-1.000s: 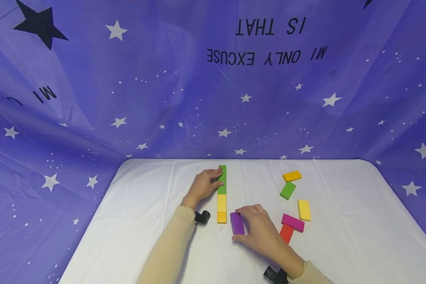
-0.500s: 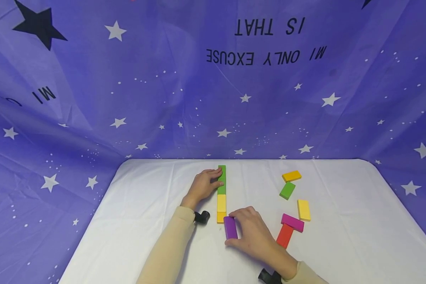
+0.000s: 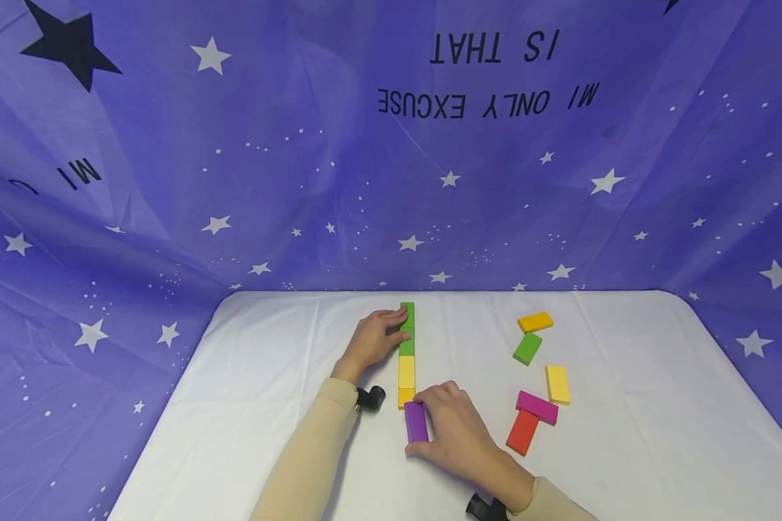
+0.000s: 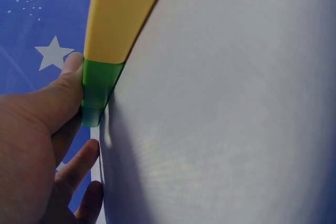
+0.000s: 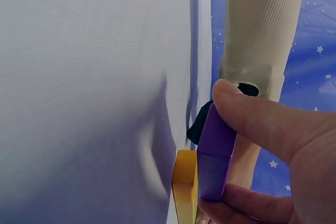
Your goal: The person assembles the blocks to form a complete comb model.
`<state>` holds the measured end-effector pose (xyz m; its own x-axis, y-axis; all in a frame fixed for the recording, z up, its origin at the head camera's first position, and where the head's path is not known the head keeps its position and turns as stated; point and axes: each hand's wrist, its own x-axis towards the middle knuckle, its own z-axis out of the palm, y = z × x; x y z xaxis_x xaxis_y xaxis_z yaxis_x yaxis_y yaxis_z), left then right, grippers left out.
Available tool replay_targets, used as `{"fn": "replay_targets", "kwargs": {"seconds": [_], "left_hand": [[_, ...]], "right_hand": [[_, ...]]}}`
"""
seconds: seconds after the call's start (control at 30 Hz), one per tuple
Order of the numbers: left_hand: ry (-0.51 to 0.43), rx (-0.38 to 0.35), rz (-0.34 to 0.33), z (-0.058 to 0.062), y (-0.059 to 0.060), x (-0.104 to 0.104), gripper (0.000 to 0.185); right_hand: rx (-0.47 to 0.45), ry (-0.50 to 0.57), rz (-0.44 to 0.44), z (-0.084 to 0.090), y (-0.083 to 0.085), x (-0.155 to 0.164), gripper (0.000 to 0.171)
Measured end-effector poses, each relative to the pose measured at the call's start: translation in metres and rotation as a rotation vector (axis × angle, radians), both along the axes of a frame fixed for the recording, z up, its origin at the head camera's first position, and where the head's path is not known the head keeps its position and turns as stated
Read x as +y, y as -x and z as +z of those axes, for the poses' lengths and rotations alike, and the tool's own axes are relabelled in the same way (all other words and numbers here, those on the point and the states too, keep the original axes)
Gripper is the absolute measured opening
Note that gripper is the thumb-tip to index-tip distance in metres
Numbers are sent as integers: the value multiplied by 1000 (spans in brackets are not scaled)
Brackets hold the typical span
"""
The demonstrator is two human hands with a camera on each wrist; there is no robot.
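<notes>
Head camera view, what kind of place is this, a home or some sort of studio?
Probably a staged recording setup: a table under a white cloth, a starry purple backdrop hung around it, and coloured blocks laid in a row.

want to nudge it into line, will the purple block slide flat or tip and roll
The purple block looks rigid, flat-faced and lying low on the cloth, so it will probably slide, not roll. The right hand pinches it easily, so it is likely light.

Loose blocks right of centre on white tablecloth [image 3: 267, 405]: orange [image 3: 536, 322], green [image 3: 527, 348], yellow [image 3: 557, 384], magenta [image 3: 537, 407] touching red [image 3: 522, 432]. Purple star backdrop [image 3: 234, 159] behind.
</notes>
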<state>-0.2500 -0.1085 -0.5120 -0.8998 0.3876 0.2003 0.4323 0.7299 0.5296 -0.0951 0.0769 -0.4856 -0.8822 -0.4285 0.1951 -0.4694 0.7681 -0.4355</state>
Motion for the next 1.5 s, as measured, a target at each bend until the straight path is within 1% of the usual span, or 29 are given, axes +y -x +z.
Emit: {"fn": "replay_targets", "kwargs": {"seconds": [0.3,0.5,0.63,0.8,1.0,1.23,1.4,1.5], "left_hand": [[-2,5,0,-1,0,0,49],[-3,6,5,-3,1,0,49],[-15,-11,6,-2,1,0,49],[-2,-17,11,-2,1,0,49],[-11,-20,10,-2,1,0,49],[-6,-19,10,-1,1,0,49],[-13,-3,3,-1,1,-1,49],[-19,7,0,-2,1,-1,48]], "right_hand": [[-36,-62,22,0,0,-7,68],[-52,-97,17,0,0,-11,70],[-65,-120,10,1,0,-13,71],[-76,-140,2,1,0,-15,73],[-57,-133,7,0,0,-16,72],[-51,-155,15,-3,2,-17,75],[-38,-165,14,-5,2,-17,77],[-49,-161,18,-6,3,-15,77]]}}
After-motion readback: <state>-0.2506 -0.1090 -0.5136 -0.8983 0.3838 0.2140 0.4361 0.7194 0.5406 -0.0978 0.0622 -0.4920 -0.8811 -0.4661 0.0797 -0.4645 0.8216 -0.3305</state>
